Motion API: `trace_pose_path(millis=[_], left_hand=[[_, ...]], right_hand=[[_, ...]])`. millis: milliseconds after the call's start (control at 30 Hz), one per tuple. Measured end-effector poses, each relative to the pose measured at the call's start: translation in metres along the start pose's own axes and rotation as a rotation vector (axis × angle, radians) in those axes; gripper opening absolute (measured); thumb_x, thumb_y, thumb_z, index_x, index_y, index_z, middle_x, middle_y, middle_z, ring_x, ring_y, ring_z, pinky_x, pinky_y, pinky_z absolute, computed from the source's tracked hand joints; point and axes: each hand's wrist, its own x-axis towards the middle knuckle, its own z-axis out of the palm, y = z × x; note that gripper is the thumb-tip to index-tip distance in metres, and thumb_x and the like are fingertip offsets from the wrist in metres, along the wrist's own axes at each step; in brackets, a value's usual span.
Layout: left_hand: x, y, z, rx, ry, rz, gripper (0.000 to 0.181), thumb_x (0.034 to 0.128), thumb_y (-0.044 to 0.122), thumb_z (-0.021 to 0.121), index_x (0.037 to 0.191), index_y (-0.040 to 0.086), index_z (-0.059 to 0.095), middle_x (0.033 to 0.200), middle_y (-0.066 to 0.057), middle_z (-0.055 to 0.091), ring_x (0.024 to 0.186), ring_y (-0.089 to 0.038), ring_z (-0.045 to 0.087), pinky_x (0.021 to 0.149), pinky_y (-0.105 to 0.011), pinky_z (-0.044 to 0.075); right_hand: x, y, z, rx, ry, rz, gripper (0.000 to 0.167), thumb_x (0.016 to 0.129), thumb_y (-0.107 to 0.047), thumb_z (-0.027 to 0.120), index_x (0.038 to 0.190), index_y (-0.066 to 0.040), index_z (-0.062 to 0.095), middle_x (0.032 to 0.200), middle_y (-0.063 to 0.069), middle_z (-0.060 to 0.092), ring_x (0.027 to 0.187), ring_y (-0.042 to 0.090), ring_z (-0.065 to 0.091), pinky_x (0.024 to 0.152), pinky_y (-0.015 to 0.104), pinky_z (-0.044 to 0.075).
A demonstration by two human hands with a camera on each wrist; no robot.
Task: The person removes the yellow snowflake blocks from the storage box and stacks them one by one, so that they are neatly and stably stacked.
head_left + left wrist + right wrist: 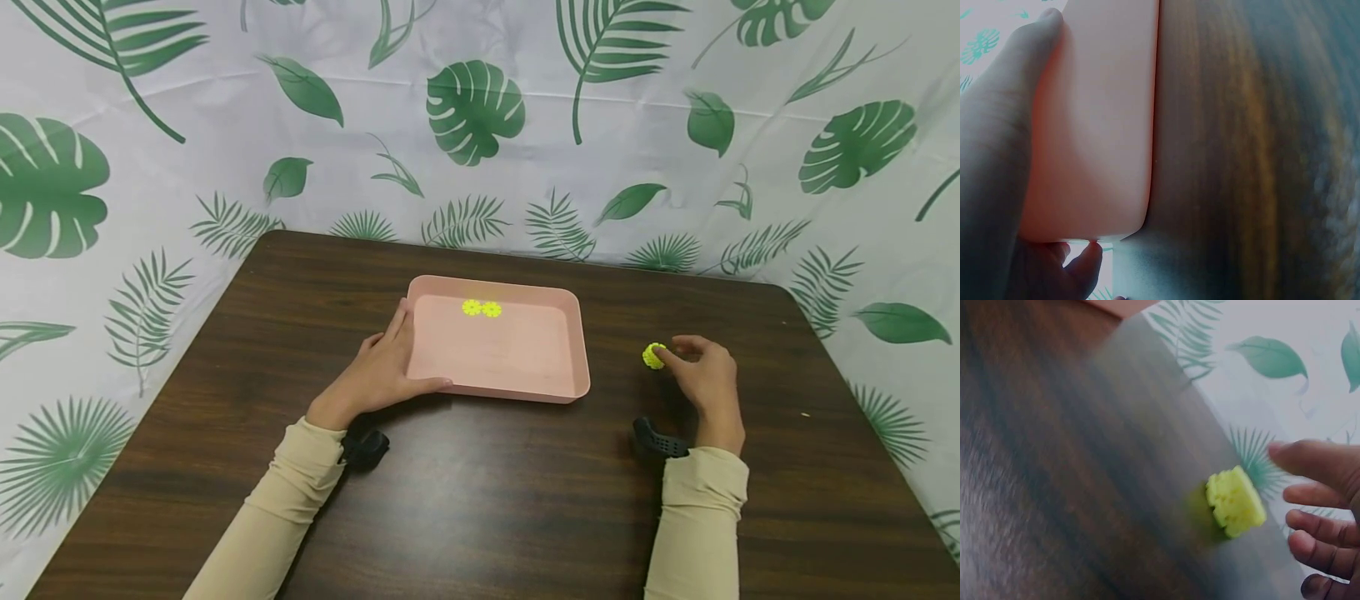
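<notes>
A shallow pink tray [495, 350] lies on the dark table, with two bright yellow flower-shaped pieces [482, 308] side by side near its back wall. My left hand [378, 362] grips the tray's near-left corner, thumb along the front wall and fingers along the left side. The left wrist view shows the thumb against the tray wall [1104, 125]. Right of the tray stands a thick yellow piece with a scalloped edge [1235, 501]. My right hand [705, 375] is beside it, fingers loosely bent. In the right wrist view a gap separates the fingers from the piece.
The brown wood-grain table [510, 500] ends at a white cloth with green leaves [480, 108] behind it. A tiny pale speck [805, 414] lies on the table at the right. Each wrist carries a black camera mount [660, 442].
</notes>
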Motion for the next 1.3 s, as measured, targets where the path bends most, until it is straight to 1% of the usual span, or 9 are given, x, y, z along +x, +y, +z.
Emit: trace_pose_path(millis=[133, 233, 333, 433, 600, 800, 1000, 1167, 1300], left_hand=[[0.000, -0.001, -0.003, -0.003, 0.004, 0.000, 0.124, 0.0886, 0.069, 0.066, 0.164, 0.001, -0.004, 0.171, -0.016, -0.014, 0.158, -0.031, 0.010, 0.116, -0.068, 0.018], [0.001, -0.002, -0.005, -0.004, 0.006, -0.004, 0.123, 0.0893, 0.068, 0.066, 0.164, 0.001, -0.004, 0.171, -0.017, -0.014, 0.158, -0.032, 0.012, 0.117, -0.068, 0.018], [0.001, -0.003, -0.006, -0.005, 0.007, -0.010, 0.123, 0.0890, 0.068, 0.067, 0.164, 0.001, -0.004, 0.171, -0.016, -0.014, 0.158, -0.032, 0.012, 0.118, -0.067, 0.018], [0.001, -0.005, -0.007, -0.004, 0.008, -0.010, 0.124, 0.0883, 0.071, 0.065, 0.164, 0.001, -0.003, 0.172, -0.015, -0.014, 0.158, -0.031, 0.012, 0.118, -0.066, 0.018], [-0.001, -0.007, -0.004, -0.024, 0.007, -0.011, 0.124, 0.0873, 0.072, 0.065, 0.165, 0.002, -0.002, 0.172, -0.015, -0.013, 0.158, -0.030, 0.012, 0.118, -0.066, 0.017], [-0.002, -0.007, -0.003, -0.014, 0.008, -0.021, 0.124, 0.0865, 0.073, 0.065, 0.165, 0.003, -0.001, 0.172, -0.017, -0.010, 0.158, -0.032, 0.015, 0.117, -0.067, 0.019], [-0.003, -0.007, -0.003, -0.022, 0.014, -0.019, 0.124, 0.0865, 0.072, 0.066, 0.165, 0.003, -0.001, 0.172, -0.015, -0.012, 0.157, -0.032, 0.017, 0.117, -0.067, 0.020], [-0.002, -0.005, -0.002, -0.043, 0.025, -0.007, 0.124, 0.0869, 0.071, 0.067, 0.165, 0.004, -0.002, 0.172, -0.012, -0.014, 0.158, -0.030, 0.015, 0.118, -0.066, 0.019], [0.000, -0.001, -0.001, -0.044, 0.019, -0.001, 0.123, 0.0876, 0.070, 0.067, 0.165, 0.005, -0.003, 0.171, -0.010, -0.015, 0.158, -0.026, 0.012, 0.118, -0.065, 0.019]], right_hand=[[0.002, -0.011, -0.003, 0.041, 0.061, -0.025, 0.059, 0.104, -0.044, 0.060, 0.136, 0.006, 0.062, 0.129, 0.030, 0.062, 0.117, 0.045, 0.056, 0.097, 0.058, 0.046], [0.002, -0.022, -0.004, 0.070, 0.088, -0.047, 0.058, 0.105, -0.045, 0.057, 0.136, 0.004, 0.062, 0.130, 0.028, 0.061, 0.117, 0.043, 0.056, 0.093, 0.055, 0.046], [0.002, -0.036, -0.002, 0.089, 0.126, -0.072, 0.054, 0.105, -0.043, 0.057, 0.136, 0.002, 0.064, 0.129, 0.025, 0.061, 0.113, 0.036, 0.058, 0.086, 0.042, 0.048], [0.002, -0.050, 0.003, 0.127, 0.185, -0.088, 0.051, 0.106, -0.041, 0.057, 0.135, 0.000, 0.066, 0.126, 0.021, 0.062, 0.105, 0.026, 0.057, 0.079, 0.032, 0.044], [0.003, -0.073, 0.018, 0.198, 0.247, -0.138, 0.044, 0.105, -0.037, 0.059, 0.132, -0.003, 0.069, 0.118, 0.016, 0.062, 0.093, 0.018, 0.054, 0.074, 0.028, 0.043], [0.009, -0.097, 0.039, 0.246, 0.244, -0.189, 0.038, 0.105, -0.031, 0.061, 0.127, -0.002, 0.071, 0.113, 0.016, 0.063, 0.087, 0.018, 0.051, 0.070, 0.029, 0.042], [0.020, -0.117, 0.062, 0.310, 0.261, -0.247, 0.031, 0.104, -0.022, 0.063, 0.121, 0.002, 0.072, 0.105, 0.017, 0.064, 0.086, 0.020, 0.051, 0.077, 0.032, 0.040], [0.024, -0.137, 0.077, 0.360, 0.219, -0.284, 0.031, 0.104, -0.021, 0.062, 0.123, 0.003, 0.071, 0.105, 0.017, 0.063, 0.088, 0.023, 0.051, 0.081, 0.035, 0.042], [0.026, -0.151, 0.088, 0.392, 0.176, -0.295, 0.031, 0.105, -0.021, 0.062, 0.123, 0.002, 0.071, 0.104, 0.016, 0.063, 0.086, 0.023, 0.051, 0.078, 0.035, 0.042]])
